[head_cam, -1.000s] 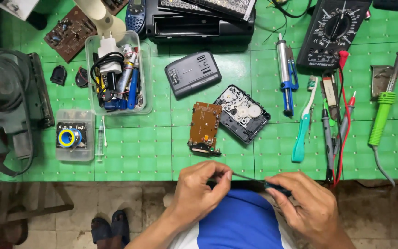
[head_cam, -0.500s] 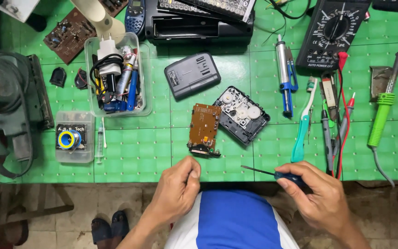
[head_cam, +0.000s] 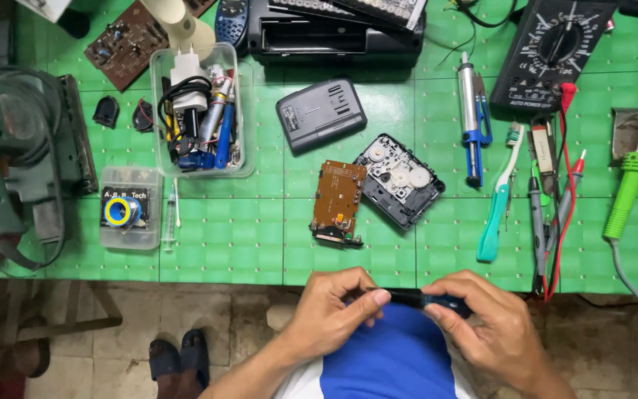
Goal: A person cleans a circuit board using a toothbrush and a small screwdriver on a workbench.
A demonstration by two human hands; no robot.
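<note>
Screwdriver (head_cam: 426,299), thin and dark with a blue grip, lies across between our two hands just off the near table edge, above our blue shirt. Our right hand (head_cam: 485,329) closes around the grip end; our left hand (head_cam: 334,310) pinches the shaft end between thumb and fingertips, so both hands are narrow and closed on it. We judge it light and stiff, with a slim metal shaft that may slip between the fingers and a fine tip that could bend; the thicker blue grip looks the surer place to hold.

Just beyond our left hand lies a brown circuit board (head_cam: 337,201), and touching it on the right, a black mechanism (head_cam: 400,181) with white gears. Past those sits a grey casing (head_cam: 320,114). Beyond our right hand are a teal toothbrush (head_cam: 498,199), red and black probes (head_cam: 555,199) and a multimeter (head_cam: 551,52), with a green soldering iron (head_cam: 629,188) further right. Far out left stand a clear tub (head_cam: 201,111) of parts and a solder spool (head_cam: 122,212).
</note>
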